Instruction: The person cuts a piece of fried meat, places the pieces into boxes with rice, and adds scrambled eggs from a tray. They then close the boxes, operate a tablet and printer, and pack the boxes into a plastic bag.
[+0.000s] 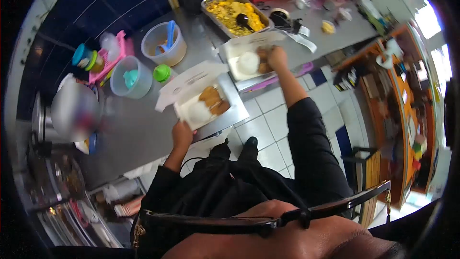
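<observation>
Two open white takeaway boxes stand on the metal counter. In the nearer takeaway box are a mound of white rice and browned fried pieces; its lid is tilted back. My left hand is closed on this box's near left corner. The farther takeaway box holds another rice mound and brown pieces. My right hand is at its right side, fingers bent down at the brown pieces. Whatever those fingers hold is hidden.
Behind the boxes is a metal tray of yellow food with a black ladle. To the left stand two plastic tubs, a green-capped bottle and a blurred pot. A tape roll lies right of the tray.
</observation>
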`<move>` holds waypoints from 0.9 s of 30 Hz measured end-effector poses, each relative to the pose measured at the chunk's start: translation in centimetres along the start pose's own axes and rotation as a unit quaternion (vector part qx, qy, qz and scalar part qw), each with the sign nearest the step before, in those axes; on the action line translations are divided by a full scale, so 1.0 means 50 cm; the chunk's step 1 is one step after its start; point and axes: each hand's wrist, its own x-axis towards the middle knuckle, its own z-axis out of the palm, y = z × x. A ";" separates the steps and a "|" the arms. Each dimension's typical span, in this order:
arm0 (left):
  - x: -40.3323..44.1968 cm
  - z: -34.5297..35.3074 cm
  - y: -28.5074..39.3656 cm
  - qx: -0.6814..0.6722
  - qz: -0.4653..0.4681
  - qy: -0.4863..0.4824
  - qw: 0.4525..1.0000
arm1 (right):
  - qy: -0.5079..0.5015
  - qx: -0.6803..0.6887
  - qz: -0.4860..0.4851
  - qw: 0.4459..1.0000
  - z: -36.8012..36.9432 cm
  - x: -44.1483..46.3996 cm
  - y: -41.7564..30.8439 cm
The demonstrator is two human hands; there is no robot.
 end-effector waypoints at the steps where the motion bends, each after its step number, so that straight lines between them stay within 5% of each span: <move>1: 0.017 0.035 0.023 0.024 0.003 0.003 1.000 | 0.000 0.020 0.011 1.000 -0.005 0.032 0.030; 2: 0.027 0.053 0.091 -0.040 -0.037 0.002 0.999 | 0.002 0.029 -0.001 1.000 -0.005 0.073 0.058; 4: 0.069 0.112 0.121 0.035 0.014 0.008 0.999 | 0.004 0.051 -0.026 0.998 -0.021 0.110 0.098; 6: 0.093 0.145 0.170 0.211 0.148 0.028 0.966 | 0.040 0.111 -0.037 0.992 -0.057 0.109 0.083; 8: 0.104 0.166 0.228 0.041 -0.027 0.005 0.999 | 0.120 0.225 -0.066 0.965 -0.073 0.064 0.073; 9: 0.087 0.160 0.241 0.039 -0.044 0.023 0.998 | 0.162 0.294 -0.102 0.936 -0.067 0.042 0.084; 11: 0.059 0.120 0.247 0.032 -0.059 0.061 0.996 | 0.115 0.432 -0.028 0.894 -0.103 -0.081 0.042; 13: 0.019 0.033 0.201 0.045 -0.084 0.136 0.986 | 0.215 0.300 -0.092 0.925 -0.053 -0.186 0.096; 15: -0.034 -0.077 0.146 0.036 -0.134 0.223 0.965 | 0.170 0.278 -0.092 0.941 -0.040 -0.318 0.073; 18: -0.088 -0.221 -0.086 0.052 -0.180 0.379 0.906 | -0.080 0.446 -0.038 0.891 0.058 -0.458 0.027; 21: -0.129 -0.380 -0.252 0.133 -0.254 0.409 0.866 | -0.230 0.446 -0.194 0.843 0.077 -0.522 -0.166; 23: -0.125 -0.473 -0.280 0.192 -0.287 0.396 0.851 | -0.314 0.504 -0.147 0.791 0.054 -0.528 -0.347; 27: -0.036 -0.627 -0.444 0.262 -0.262 0.396 0.840 | -0.089 0.359 -0.085 0.925 0.230 -0.444 -0.560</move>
